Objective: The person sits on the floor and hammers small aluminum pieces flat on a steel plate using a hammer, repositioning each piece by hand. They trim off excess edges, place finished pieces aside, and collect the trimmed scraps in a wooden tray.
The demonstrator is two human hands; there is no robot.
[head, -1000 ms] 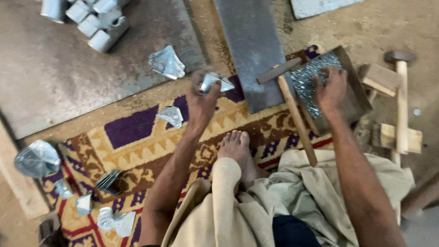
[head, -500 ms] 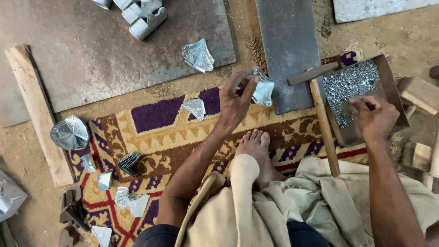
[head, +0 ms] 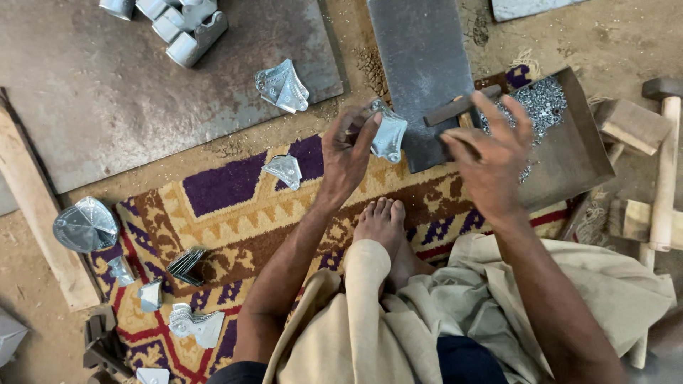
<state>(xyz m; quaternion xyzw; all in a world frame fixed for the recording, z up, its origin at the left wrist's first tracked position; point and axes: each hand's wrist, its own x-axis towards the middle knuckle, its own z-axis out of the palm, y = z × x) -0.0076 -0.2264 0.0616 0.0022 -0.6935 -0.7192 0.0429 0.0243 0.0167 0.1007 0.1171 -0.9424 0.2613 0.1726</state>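
Holding a pressed silver metal piece (head: 389, 135) in the left hand (head: 348, 153), pinched between thumb and fingertips above the far edge of the patterned rug (head: 228, 206). Piece is shield-shaped, long axis roughly upright in view, slightly tilted, narrow end toward the foot (head: 380, 224).

Right hand (head: 491, 160): fingers spread and loose, hovering just beside the piece; can't tell whether anything small sits at the fingertips.

Counts:
- 2 more of the same pieces loose: one (head: 282, 85) on the grey slab (head: 92, 107) near its right edge, one (head: 283, 169) on the rug's far edge.
- 1 round-ish embossed disc (head: 85, 225) at the rug's left edge, resting against a wooden plank (head: 35, 213).
- Several small pieces at the rug's near left corner (head: 192, 323); 1 fanned stack of thin blanks (head: 186, 264).
- Cluster of short metal cylinders (head: 181, 25) at the slab's far edge, count unclear.
- 1 metal tray (head: 573, 153) of small silver bits right of the rug.
- 1 dark steel plate (head: 420, 64) beyond the hands.
- 1 wooden mallet (head: 665, 156) far right.

No labels or packaging seen.
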